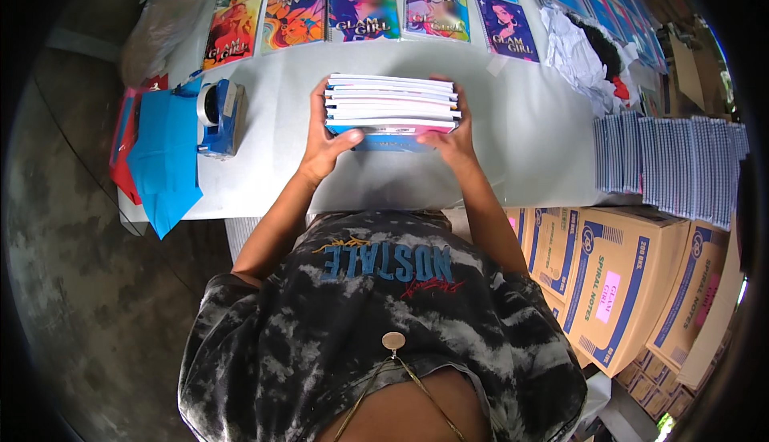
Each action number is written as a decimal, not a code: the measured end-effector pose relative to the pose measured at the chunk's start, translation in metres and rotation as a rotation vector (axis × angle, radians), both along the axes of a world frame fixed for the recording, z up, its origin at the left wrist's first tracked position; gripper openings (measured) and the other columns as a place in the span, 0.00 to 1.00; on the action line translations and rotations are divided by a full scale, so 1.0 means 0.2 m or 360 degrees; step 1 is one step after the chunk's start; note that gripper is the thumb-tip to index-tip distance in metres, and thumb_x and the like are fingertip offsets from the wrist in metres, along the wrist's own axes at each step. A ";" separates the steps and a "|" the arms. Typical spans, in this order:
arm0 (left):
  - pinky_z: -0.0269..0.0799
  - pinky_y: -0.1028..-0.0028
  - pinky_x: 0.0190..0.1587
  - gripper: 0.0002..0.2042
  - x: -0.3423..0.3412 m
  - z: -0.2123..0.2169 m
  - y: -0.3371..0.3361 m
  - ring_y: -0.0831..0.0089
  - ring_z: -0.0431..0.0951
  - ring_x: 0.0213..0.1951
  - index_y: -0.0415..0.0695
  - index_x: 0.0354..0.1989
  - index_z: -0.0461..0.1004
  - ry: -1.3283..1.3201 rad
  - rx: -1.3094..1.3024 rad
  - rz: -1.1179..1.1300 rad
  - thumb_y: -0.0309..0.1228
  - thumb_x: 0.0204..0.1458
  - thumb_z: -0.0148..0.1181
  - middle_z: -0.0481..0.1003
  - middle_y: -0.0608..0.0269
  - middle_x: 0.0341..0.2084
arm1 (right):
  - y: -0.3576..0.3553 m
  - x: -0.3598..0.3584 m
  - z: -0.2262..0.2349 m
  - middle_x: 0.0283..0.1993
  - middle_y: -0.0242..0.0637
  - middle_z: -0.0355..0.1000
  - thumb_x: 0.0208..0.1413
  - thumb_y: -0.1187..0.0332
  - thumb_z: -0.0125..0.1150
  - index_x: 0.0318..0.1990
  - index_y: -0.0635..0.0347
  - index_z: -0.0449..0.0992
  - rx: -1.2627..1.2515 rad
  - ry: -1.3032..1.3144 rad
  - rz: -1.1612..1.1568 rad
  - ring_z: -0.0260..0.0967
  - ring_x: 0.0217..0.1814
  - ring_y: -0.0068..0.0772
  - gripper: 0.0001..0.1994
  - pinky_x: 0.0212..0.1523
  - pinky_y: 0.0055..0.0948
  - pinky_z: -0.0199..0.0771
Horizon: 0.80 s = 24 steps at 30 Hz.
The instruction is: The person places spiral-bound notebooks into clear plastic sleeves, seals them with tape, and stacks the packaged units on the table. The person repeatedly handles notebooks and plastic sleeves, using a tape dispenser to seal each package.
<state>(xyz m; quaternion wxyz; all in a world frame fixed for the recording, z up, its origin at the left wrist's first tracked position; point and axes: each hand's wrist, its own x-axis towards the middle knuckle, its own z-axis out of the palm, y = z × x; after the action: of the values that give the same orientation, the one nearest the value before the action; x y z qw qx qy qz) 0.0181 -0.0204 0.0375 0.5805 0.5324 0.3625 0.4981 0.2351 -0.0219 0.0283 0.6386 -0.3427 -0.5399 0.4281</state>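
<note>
Between my two hands stands a stack of notebooks (pixel 392 104), held on edge above the white table, with white page edges showing in several layers. Its nearest cover is blue with some pink. My left hand (pixel 324 149) is closed on the stack's left end, thumb across the near cover and fingers behind the side. At the right end my right hand (pixel 453 144) grips in the same way, its thumb on the pink part of the cover. Most fingers are hidden behind the stack.
Colourful illustrated notebooks (pixel 436 9) lie in rows across the table's far side. A blue tape dispenser (pixel 222 125) and blue sheets (pixel 167 153) are at left. Crumpled white paper (pixel 573 57) and stacked spiral notebooks (pixel 681 161) sit at right. Cardboard boxes (pixel 613 290) stand below, right.
</note>
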 end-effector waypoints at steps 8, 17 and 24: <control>0.59 0.67 0.56 0.56 0.02 -0.08 0.02 0.65 0.63 0.54 0.38 0.60 0.50 0.0131 0.0156 0.0243 0.55 0.23 0.74 0.61 0.51 0.53 | 0.01 -0.01 -0.03 0.46 0.38 0.66 0.21 0.47 0.79 0.54 0.65 0.62 -0.0173 -0.0036 -0.0277 0.65 0.49 0.28 0.50 0.51 0.27 0.66; 0.66 0.68 0.52 0.47 0.06 -0.03 -0.01 0.66 0.71 0.49 0.36 0.53 0.60 0.0129 0.0300 0.0177 0.44 0.23 0.78 0.70 0.51 0.47 | -0.07 0.00 0.01 0.45 0.37 0.67 0.18 0.48 0.80 0.54 0.63 0.62 -0.0144 -0.0062 -0.0176 0.65 0.49 0.28 0.51 0.51 0.28 0.65; 0.66 0.69 0.52 0.42 -0.10 -0.33 -0.03 0.67 0.72 0.48 0.38 0.50 0.67 0.0861 0.0508 -0.0112 0.48 0.25 0.76 0.73 0.58 0.45 | -0.05 0.00 -0.10 0.43 0.35 0.69 0.22 0.45 0.77 0.50 0.65 0.63 0.0096 -0.0190 -0.0169 0.68 0.43 0.27 0.47 0.45 0.28 0.69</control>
<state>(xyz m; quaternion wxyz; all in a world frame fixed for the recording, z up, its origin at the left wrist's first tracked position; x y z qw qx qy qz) -0.0027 -0.0265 -0.0286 0.3892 0.7421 0.4024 0.3687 0.2347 -0.0317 0.0078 0.6371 -0.3764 -0.5708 0.3559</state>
